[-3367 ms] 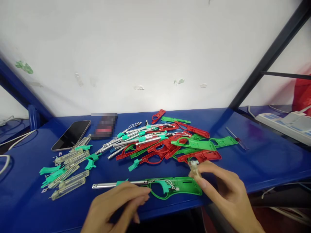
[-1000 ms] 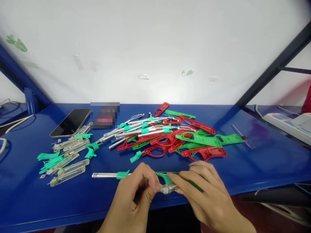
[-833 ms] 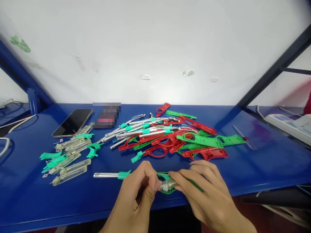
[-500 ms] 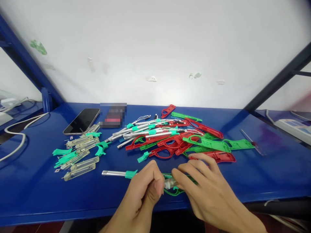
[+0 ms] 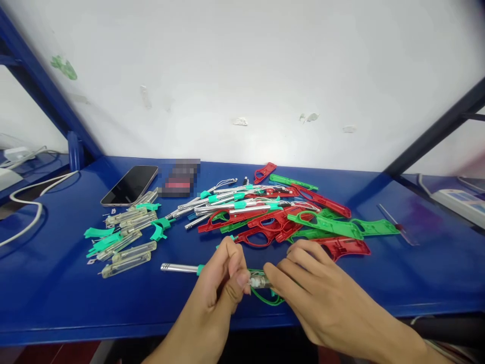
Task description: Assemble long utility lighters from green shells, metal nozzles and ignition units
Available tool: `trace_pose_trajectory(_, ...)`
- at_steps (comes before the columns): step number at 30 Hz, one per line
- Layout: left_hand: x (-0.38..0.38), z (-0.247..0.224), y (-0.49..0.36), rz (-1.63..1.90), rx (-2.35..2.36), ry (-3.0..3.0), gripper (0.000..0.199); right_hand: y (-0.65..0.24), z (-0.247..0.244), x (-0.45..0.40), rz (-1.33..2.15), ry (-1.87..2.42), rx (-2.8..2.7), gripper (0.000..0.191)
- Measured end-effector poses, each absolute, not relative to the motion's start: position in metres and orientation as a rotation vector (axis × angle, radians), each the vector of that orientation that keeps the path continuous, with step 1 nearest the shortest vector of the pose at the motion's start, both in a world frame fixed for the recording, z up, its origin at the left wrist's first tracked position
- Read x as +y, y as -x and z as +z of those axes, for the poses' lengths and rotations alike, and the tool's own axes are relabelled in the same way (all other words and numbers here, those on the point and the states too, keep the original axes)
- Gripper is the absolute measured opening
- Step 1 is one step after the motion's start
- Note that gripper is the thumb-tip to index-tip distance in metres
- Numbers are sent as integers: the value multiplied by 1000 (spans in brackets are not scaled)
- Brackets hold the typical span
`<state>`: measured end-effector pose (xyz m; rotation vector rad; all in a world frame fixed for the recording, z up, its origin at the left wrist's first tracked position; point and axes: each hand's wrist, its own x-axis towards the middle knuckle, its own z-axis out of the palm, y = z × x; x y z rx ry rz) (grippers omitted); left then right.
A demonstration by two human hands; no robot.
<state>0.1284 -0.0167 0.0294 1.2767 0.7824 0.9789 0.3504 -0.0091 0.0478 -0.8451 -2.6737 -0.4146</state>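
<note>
My right hand (image 5: 312, 288) is closed around a clear plastic lighter fuel tank (image 5: 259, 281), its white-tipped end pointing left. At that end my left hand (image 5: 226, 283) pinches with thumb and forefinger; what sits between the fingertips is too small to make out. Beneath both hands lies a green lighter handle shell (image 5: 271, 301), mostly covered by them. A silver lighter tube (image 5: 179, 268) with a teal collar sticks out to the left from behind my left hand.
Several clear fuel tanks (image 5: 127, 264) and teal triggers (image 5: 99, 232) lie on the left. Behind my hands is a pile of silver tubes (image 5: 250, 209), red shells (image 5: 261, 237) and green shells (image 5: 337, 226). A phone (image 5: 130, 185) rests farther back; a thin screwdriver (image 5: 394, 220) lies right.
Both hands have shifted slightly left along with the fuel tank. My left thumb has come up against the tank's white end, and the fingers have closed into a tighter pinch.
</note>
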Motion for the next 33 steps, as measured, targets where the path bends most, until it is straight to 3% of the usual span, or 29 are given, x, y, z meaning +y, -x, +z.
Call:
trace_pose_trajectory(16, -15, 29, -132, 1065, 785, -1264, 41, -343, 48, 5, -380, 760, -2766, 32)
trace_pose_trajectory(20, -18, 26, -129, 1012, 838, -1288, 33, -349, 52, 1, -248, 805, -2692, 33)
trace_pose_trajectory(25, -23, 27, -127, 949, 887, -1304, 27, -374, 61, -20, 5, 978, -2394, 19)
trace_pose_trajectory(33, -19, 36, -138, 1048, 1061, -2198, 18, -405, 37, -41, 247, 1265, -1934, 15)
